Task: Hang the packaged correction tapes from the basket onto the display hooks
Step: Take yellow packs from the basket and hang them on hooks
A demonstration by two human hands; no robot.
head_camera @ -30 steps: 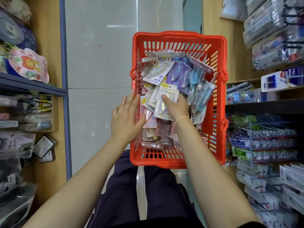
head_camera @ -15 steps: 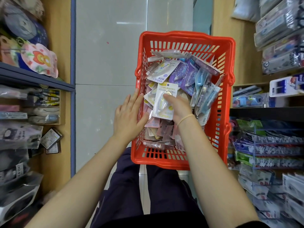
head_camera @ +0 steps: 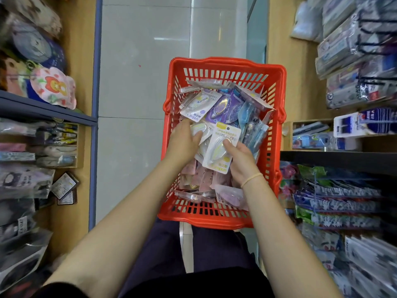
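A red plastic basket (head_camera: 223, 219) stands on the floor in front of my knees, full of several packaged correction tapes in white, purple, blue and pink. My right hand (head_camera: 241, 162) grips a white-and-yellow correction tape pack (head_camera: 221, 150), thumb on its blister, lifted above the pile. My left hand (head_camera: 183, 140) reaches into the basket's left side and its fingers close on another white pack (head_camera: 202, 131) in the pile. Display hooks (head_camera: 337, 203) carrying hanging packs sit low on the right shelving.
Shelves of bagged goods line the left side (head_camera: 43, 117) and the right side (head_camera: 354, 130) of a narrow aisle. Grey tiled floor (head_camera: 146, 82) stretches ahead beyond the basket. My dark trousers fill the space below the basket.
My left hand moved from the basket's left rim into the pile. My right hand raised the yellow pack and tilted it more upright.
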